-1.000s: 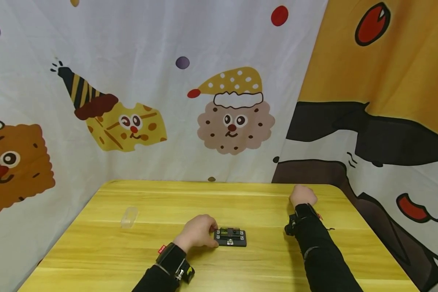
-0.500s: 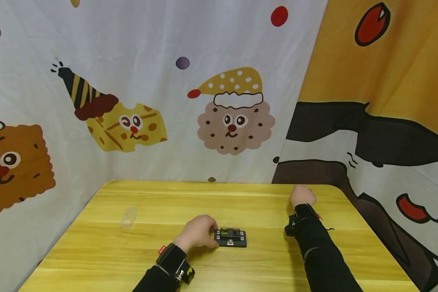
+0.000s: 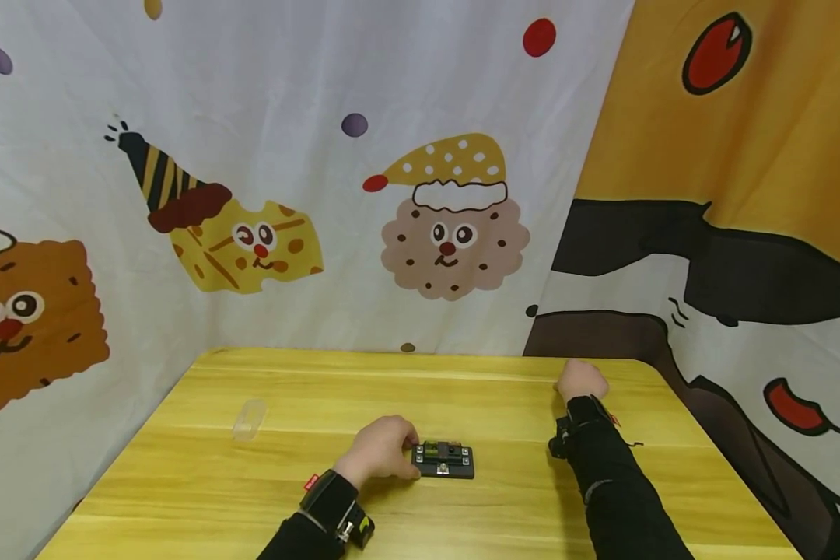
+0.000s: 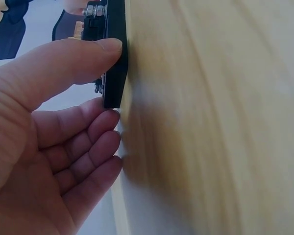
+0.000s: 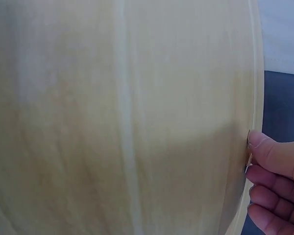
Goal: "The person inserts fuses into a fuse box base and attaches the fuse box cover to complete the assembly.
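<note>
The person's left hand [image 3: 381,451] had its thumb against the near side and a finger at the far side of the left end of a small, flat, rectangular black block with metal terminals [image 3: 443,460], the other fingers bent in beneath the palm. The block lay on the table just right of that hand and well left of and nearer than the right hand [image 3: 581,381]. The two hands were well apart. Over by the far edge, the right thumb and forefinger pinched a small, thin, shiny piece [image 5: 249,159], too tiny for me to make out. Black sleeves and wrist straps [image 3: 329,498] covered both arms. Left of the block, farther back on the yellow wood-grain table [image 3: 336,389], lay a clear, oblong piece [image 3: 250,420]. Behind hung a cartoon-printed cloth [image 3: 287,140].
</note>
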`<state>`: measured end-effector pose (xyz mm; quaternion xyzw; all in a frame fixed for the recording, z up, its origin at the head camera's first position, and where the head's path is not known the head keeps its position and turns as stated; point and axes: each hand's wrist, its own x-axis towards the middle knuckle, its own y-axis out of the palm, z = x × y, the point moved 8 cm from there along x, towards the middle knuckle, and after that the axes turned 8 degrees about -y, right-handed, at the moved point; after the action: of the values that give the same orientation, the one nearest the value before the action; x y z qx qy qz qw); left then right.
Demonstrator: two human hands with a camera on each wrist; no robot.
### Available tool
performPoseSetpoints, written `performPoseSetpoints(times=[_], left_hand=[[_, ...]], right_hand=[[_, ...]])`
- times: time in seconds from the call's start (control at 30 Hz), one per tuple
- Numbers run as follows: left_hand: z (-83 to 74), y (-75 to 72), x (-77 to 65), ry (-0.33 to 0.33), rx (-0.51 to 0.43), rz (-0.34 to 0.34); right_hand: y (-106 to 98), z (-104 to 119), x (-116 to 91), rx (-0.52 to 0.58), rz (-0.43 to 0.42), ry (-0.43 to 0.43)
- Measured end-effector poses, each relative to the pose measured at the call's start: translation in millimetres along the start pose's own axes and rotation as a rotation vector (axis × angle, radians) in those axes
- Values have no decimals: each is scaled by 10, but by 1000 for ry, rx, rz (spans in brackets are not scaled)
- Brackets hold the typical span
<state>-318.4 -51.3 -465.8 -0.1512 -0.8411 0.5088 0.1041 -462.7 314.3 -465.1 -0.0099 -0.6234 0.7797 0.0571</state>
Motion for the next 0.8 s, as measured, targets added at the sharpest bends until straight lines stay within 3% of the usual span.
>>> performPoseSetpoints(times=[0.8], left_hand=[[-24,-11,-8,14,15,-13]], right_hand=[[-66,-11,3,0,-5,-64]])
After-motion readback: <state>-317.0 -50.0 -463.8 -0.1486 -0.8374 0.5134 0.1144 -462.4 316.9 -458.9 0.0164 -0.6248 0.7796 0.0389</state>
